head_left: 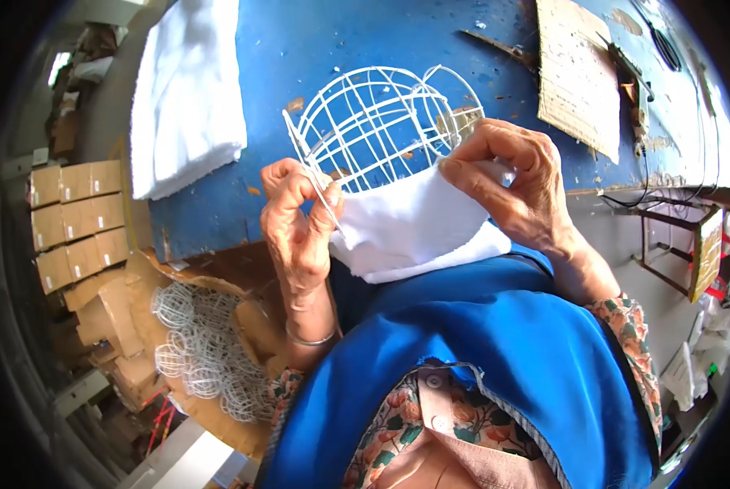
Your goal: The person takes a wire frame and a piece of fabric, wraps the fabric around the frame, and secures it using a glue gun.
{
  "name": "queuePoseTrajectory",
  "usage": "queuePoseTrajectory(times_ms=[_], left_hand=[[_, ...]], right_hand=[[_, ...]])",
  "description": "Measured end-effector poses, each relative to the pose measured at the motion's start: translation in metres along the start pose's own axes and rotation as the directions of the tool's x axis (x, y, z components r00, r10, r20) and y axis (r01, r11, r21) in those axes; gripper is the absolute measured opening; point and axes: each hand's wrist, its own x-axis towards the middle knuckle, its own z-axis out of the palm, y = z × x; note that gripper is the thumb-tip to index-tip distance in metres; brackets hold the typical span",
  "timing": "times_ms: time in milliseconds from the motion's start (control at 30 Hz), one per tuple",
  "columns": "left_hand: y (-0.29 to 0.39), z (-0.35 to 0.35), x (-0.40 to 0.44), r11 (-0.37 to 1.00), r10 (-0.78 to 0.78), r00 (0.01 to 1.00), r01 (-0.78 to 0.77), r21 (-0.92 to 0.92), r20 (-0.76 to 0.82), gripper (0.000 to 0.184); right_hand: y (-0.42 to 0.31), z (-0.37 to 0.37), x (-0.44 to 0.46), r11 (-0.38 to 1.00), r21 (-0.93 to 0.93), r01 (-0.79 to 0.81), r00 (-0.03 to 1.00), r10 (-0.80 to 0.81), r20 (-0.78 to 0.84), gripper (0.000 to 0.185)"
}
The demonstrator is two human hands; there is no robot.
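Observation:
A white wire frame point(370, 114) with a rounded, cage-like body and a smaller ring at its right end rests at the edge of the blue table. White fleecy cloth point(418, 220) lies against its near side and hangs towards my lap. With thumb and fingers, my left hand point(298, 224) pinches the frame's left rim, close to the cloth's corner. My right hand point(511, 175) is closed on the cloth's upper edge beside the small ring. Whether its fingers also grip the wire is hidden.
A thick stack of white cloth point(189, 94) lies on the blue table point(299, 41) at left. Cardboard point(577, 77), a pointed tool point(499, 47) and cables point(662, 41) are at right. Many wire frames point(210, 350) sit low left, near cardboard boxes point(75, 216). A stool point(703, 248) stands right.

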Motion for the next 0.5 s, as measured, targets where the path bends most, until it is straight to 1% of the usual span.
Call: queuePoseTrajectory(times_ms=[100,133,200,300,400,433,467,500], left_hand=[[-0.003,-0.002,-0.001,0.994,-0.016,1.000,0.019,-0.109,0.024,0.021],[-0.002,0.001,-0.002,0.972,-0.061,0.998,0.059,-0.226,-0.002,0.021],[-0.005,-0.001,-0.003,0.971,-0.057,0.998,0.054,-0.234,-0.005,0.021],[-0.005,-0.002,-0.002,0.987,-0.074,0.997,0.071,-0.142,-0.013,0.023],[-0.009,-0.002,-0.002,0.996,-0.046,0.997,0.042,-0.081,-0.058,0.025],[-0.005,0.001,0.000,0.995,-0.052,0.994,0.045,-0.084,-0.092,0.026],[-0.005,0.001,0.001,0.996,-0.065,0.993,0.058,-0.072,-0.103,0.026],[-0.008,-0.001,0.002,0.995,-0.080,0.990,0.073,-0.061,-0.115,0.025]], right_hand=[[0.002,0.001,0.002,1.000,0.008,0.004,1.000,-0.004,-0.010,0.011],[0.002,0.001,0.003,1.000,0.007,0.002,1.000,-0.001,-0.008,0.012],[-0.001,-0.001,0.004,0.995,0.030,-0.094,0.995,0.093,0.025,0.017],[-0.003,-0.003,0.007,0.985,0.059,-0.163,0.986,0.160,0.053,0.019],[0.000,-0.003,0.011,0.993,0.014,-0.120,0.993,0.120,0.001,0.022],[0.002,-0.003,0.012,0.993,-0.053,-0.105,0.992,0.101,-0.070,0.024],[0.010,-0.002,0.012,0.979,-0.202,-0.027,0.985,-0.009,-0.174,0.028],[0.015,-0.004,0.014,0.976,-0.212,0.037,0.972,-0.084,-0.221,0.030]])
